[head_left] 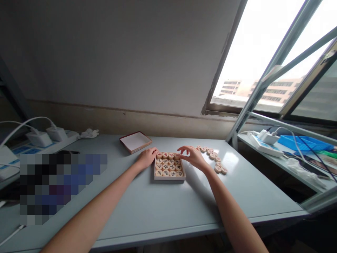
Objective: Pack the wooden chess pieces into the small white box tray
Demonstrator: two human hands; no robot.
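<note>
Past the front edge of the grey desk (168,205), near its middle, an open white box (170,178) is holding rows of round wooden pieces (165,167), the far row, marked in red, apparently sitting higher than the rest. The left hand (146,158) is resting with its fingers close together at the box's far left corner; whether they are gripping is unclear. The right hand (195,157) is curving thumb and forefinger about the corner piece (177,155) at the far right, and I cannot tell whether it is pinching it. Good handling probably means steadying the box lightly on the left while the right fingertips are minding the neighbouring piece. Toward the desk's far right corner, loose pieces (218,169) are straggling in a line; near the far edge, left of the box, a shallow lid (134,141) is lying hollow side up. By the far left corner, a power strip (71,135) is carrying white plugs. Behind, a plain wall (118,63) is rising beside a bright window (252,45), where pale buildings (276,92) are showing.
</note>
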